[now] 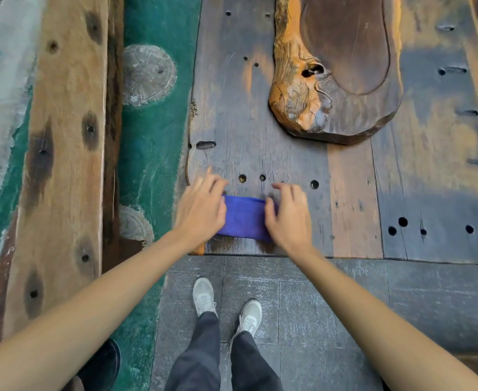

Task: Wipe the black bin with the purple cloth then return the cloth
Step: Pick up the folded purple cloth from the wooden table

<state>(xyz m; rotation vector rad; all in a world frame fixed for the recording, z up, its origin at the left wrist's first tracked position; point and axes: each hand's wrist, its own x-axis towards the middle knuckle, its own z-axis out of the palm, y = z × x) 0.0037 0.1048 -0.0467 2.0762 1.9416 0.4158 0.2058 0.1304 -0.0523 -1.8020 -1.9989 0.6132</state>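
The purple cloth [244,217] lies folded into a flat strip on the dark wooden table [263,142], close to its front edge. My left hand [201,210] covers the cloth's left end and my right hand [287,214] covers its right end. The fingers of both hands are curled, with the thumbs on the fabric. At the bottom left, a black rounded object [102,365] shows partly under my left forearm; I cannot tell whether it is the bin.
A carved wooden slab tray [342,119] rests on the table beyond the cloth. A light wooden bench plank [62,165] runs along the left over a green floor [153,153]. My feet [226,306] stand on grey tiles before the table edge.
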